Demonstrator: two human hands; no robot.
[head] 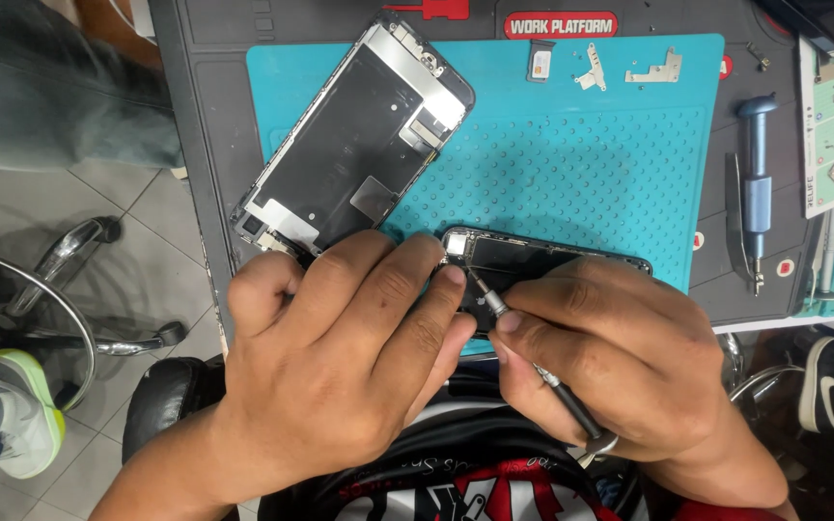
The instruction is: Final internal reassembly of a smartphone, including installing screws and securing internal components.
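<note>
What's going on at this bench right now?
A person is working on an opened phone body at the near edge of a teal mat. The right hand holds a small screwdriver, tip down inside the phone, while the left hand steadies it. The detached screen assembly lies back-up beside them.

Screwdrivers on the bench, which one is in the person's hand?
The slim grey screwdriver, gripped by the right hand; the blue-handled one lies untouched beside the teal mat.

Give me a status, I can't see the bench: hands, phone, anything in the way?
Left hand steadying the opened phone body. Right hand gripping a precision screwdriver, tip inside the phone. Detached screen assembly lies apart on the teal mat; nothing blocking.
</note>
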